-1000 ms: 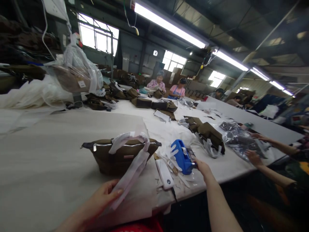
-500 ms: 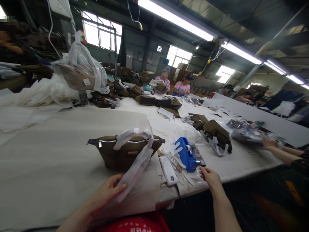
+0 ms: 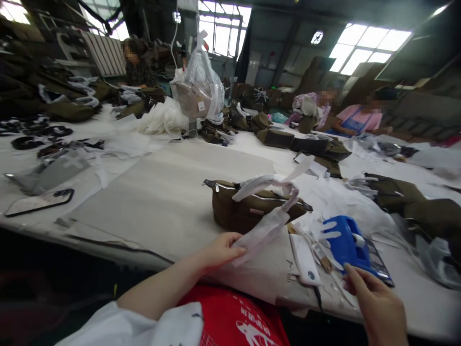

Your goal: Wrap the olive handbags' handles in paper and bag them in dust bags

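An olive handbag (image 3: 230, 211) with a silver zipper stands on the covered table. White wrapping (image 3: 264, 230) covers its handles. The loose lower end of that wrapping is pinched between the thumb and fingers of my left hand (image 3: 225, 251), in front of the bag. My right hand (image 3: 374, 293) is at the near edge of a blue tape dispenser (image 3: 345, 240), its thumb and fingertips pressed together; whatever they hold is too small to make out. A white device (image 3: 304, 259) with a black cable lies between the bag and the dispenser.
A phone (image 3: 39, 202) lies at the table's left edge. Dark phone-like object (image 3: 380, 264) sits beside the dispenser. More olive bags (image 3: 396, 192) lie at right and along the back. A plastic-wrapped bag (image 3: 196, 98) hangs behind. Several people are around the table.
The camera view has turned left, so the bag and both hands appear further right. My left hand still holds the wrapping; my right hand remains beside the blue dispenser.
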Action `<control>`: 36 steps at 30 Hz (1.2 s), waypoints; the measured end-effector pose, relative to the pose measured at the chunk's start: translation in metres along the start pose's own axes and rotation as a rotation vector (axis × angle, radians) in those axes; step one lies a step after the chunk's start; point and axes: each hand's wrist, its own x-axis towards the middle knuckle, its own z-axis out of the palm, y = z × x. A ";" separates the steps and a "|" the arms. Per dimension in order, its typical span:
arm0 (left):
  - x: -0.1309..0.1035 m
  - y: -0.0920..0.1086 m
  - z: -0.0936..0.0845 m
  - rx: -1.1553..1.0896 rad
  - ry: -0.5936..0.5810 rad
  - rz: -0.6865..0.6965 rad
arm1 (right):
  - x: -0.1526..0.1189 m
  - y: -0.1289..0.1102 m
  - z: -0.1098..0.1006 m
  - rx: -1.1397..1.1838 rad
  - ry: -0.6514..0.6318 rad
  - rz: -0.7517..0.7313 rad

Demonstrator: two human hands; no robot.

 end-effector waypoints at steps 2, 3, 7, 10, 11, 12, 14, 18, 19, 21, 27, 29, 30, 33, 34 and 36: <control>0.000 -0.001 0.002 0.066 0.020 0.011 | -0.041 -0.050 0.023 0.230 -0.203 -0.054; 0.000 -0.001 0.003 0.102 0.027 0.020 | -0.060 -0.073 0.034 0.310 -0.337 -0.122; -0.003 0.001 0.006 0.236 0.062 0.070 | -0.111 -0.132 0.070 0.465 -0.667 -0.279; -0.007 0.004 0.006 0.310 0.096 0.090 | -0.122 -0.143 0.089 0.452 -0.749 -0.314; -0.008 0.006 0.007 0.321 0.101 0.094 | -0.122 -0.143 0.093 0.425 -0.757 -0.316; -0.009 0.007 0.007 0.330 0.103 0.099 | -0.122 -0.143 0.098 0.394 -0.757 -0.315; -0.010 0.011 0.008 0.362 0.105 0.113 | -0.119 -0.141 0.104 0.341 -0.737 -0.311; -0.006 0.014 0.012 0.492 0.169 0.145 | -0.118 -0.138 0.107 0.332 -0.748 -0.300; -0.004 0.015 0.012 0.514 0.199 0.155 | -0.118 -0.137 0.107 0.365 -0.766 -0.274; -0.002 0.014 0.014 0.543 0.243 0.185 | -0.117 -0.135 0.107 0.448 -0.824 -0.177; -0.006 0.009 0.021 0.797 0.220 0.369 | -0.111 -0.136 0.114 0.525 -0.862 -0.021; -0.009 0.006 0.026 0.947 0.189 0.438 | -0.108 -0.135 0.118 0.506 -0.829 -0.055; -0.010 0.005 0.028 1.009 0.176 0.466 | -0.107 -0.133 0.120 0.489 -0.816 -0.070; -0.010 0.002 0.032 1.079 0.158 0.497 | -0.101 -0.127 0.126 0.441 -0.823 -0.097; -0.010 0.002 0.032 1.062 0.161 0.493 | -0.099 -0.125 0.129 0.436 -0.836 -0.102; -0.008 0.002 0.032 0.964 0.175 0.473 | -0.095 -0.124 0.134 0.448 -0.837 -0.119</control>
